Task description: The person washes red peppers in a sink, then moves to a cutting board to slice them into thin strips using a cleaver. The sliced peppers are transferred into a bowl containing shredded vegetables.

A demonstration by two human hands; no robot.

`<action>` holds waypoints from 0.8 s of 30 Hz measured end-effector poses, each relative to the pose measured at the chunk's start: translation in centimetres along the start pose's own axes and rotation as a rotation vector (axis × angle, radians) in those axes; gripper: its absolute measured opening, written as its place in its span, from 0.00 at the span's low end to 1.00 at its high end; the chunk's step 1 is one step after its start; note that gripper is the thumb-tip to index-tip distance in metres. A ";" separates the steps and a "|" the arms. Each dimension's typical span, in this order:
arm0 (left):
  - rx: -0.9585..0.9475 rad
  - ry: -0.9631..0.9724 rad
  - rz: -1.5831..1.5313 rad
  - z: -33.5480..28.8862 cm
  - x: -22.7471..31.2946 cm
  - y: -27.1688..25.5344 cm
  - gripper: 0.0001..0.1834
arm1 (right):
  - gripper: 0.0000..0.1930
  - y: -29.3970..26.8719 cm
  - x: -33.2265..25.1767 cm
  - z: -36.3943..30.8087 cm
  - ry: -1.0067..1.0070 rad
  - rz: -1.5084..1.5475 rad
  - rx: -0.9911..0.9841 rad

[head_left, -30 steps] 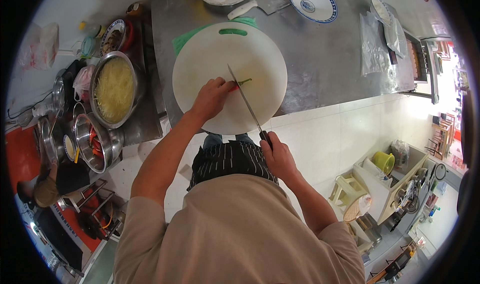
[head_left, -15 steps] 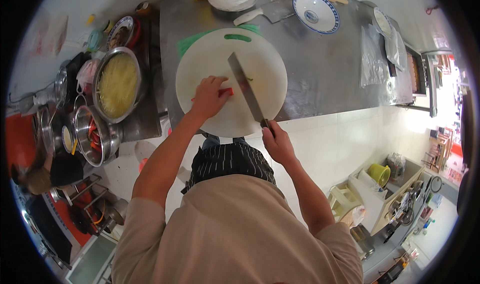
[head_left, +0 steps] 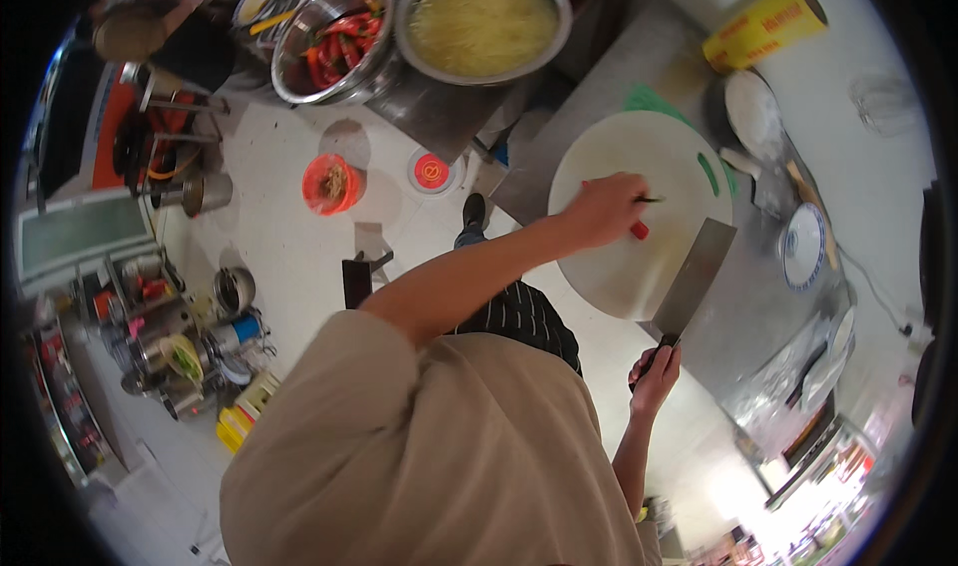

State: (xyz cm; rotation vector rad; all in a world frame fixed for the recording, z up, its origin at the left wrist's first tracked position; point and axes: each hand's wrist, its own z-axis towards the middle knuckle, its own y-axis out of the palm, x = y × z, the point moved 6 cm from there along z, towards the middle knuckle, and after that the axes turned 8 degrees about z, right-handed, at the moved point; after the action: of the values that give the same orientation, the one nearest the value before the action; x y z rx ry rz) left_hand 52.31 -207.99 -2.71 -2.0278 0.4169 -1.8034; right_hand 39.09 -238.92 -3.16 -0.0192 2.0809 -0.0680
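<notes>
My left hand is over the round white cutting board, its fingers pinching a small dark green piece that looks like a pepper stem. Below the fingers shows the cut end of a red chili pepper, partly hidden by the hand. At the board's near right edge my right hand is wrapped round the dark handle of a cleaver. The broad cleaver blade points up and away, overlapping the board's right side and apart from the pepper.
Left of the steel table stand a bowl of red chilies and a large bowl of pale yellow shreds. Beyond the board are a white bowl with a blue rim and a yellow container. An orange bucket stands on the floor.
My view has swung left. My left hand has picked up the stem piece that lay on the board. The cleaver has moved back from the board's middle to its right side.
</notes>
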 end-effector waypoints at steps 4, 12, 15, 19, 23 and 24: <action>0.233 -0.242 0.008 -11.7 -11.2 -10.9 0.12 | 0.13 1.0 -0.6 1.2 0.019 -0.075 -0.084; 0.855 -1.293 0.265 -32.4 -34.3 -28.2 0.24 | 0.11 1.5 -0.4 3.3 0.029 -0.206 -0.151; 0.654 -0.562 0.547 -24.5 -28.0 -23.7 0.14 | 0.07 2.2 -0.4 3.6 0.088 -0.237 -0.215; 0.265 0.143 0.393 -13.3 -11.5 -7.6 0.18 | 0.08 2.4 -1.3 3.6 0.187 -0.172 -0.152; 0.103 0.436 0.523 -5.5 -0.6 2.1 0.20 | 0.06 2.5 -1.7 1.9 0.229 -0.039 -0.078; 0.067 0.454 0.581 -4.0 0.4 3.4 0.19 | 0.05 2.4 -1.6 1.2 0.232 -0.007 -0.054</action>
State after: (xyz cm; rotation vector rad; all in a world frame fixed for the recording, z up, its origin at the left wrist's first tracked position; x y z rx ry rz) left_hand 48.55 -211.52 -3.62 -1.2480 0.9473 -1.8329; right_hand 40.96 -236.54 -2.50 -0.0539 2.3140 -0.0192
